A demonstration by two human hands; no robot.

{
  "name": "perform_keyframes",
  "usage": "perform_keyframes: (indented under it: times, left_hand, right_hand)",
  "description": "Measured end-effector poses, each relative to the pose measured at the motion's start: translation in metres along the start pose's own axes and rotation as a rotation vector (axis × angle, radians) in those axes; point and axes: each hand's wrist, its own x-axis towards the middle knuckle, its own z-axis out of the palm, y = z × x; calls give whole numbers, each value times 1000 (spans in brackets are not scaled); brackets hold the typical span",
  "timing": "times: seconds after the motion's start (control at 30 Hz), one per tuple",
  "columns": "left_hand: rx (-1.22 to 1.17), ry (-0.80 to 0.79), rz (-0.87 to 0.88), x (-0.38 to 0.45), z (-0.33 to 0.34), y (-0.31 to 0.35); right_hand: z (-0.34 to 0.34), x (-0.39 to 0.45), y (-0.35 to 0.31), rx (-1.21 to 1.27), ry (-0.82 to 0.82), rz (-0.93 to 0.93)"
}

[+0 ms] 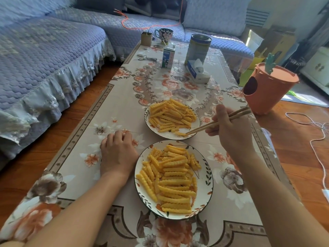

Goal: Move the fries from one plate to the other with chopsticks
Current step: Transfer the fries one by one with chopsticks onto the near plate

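Chopsticks: pinched in your right hand, fingers curled round the upper shafts, the butts sticking out far and to the right past your knuckles. Tips: close together, meeting one crinkle-cut fry on the near rim of the far plate; whether the fry is lifted or still lying on the plate, you cannot tell.

Fries, far plate: a heap across the far and middle part, a few loose pieces toward the near edge.

Fries, near plate: a larger heap covering most of the near plate, which sits just near of the far one, rims close but apart.

Left hand: palm down on the tablecloth, fingers loosely bent, holding nothing, just left of the near plate.

Far end of table: milk carton, tall tin, tissue box, floral mug, small brown box, keys.

Surroundings: blue quilted sofa to the left and far side; orange carrot-shaped bin on the floor to the right; white cable on the floor near it.
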Motion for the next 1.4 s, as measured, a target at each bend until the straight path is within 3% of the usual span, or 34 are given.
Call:
perform_keyframes:
  times: [0.23,0.47,0.7,1.03,1.23,1.4]
  left_hand:
    - [5,-15,-9,-1,1,0]
    - [10,-31,-12,-1,0,1]
    - [28,-50,-7,0,0,0]
    - [35,-45,-17,1,3,-1]
    - [29,-46,-16,1,2,-1]
    - [31,-46,-11,1,1,0]
  right_hand:
    - [-30,-15,-34,165,-21,8]
    - [-41,-35,-41,76,-170,30]
    - [-44,-12,-34,153,-28,23]
    - [14,11,1,57,-57,34]
    - [9,4,1,58,-1,47]
    - [-19,-7,-26,197,-13,99]
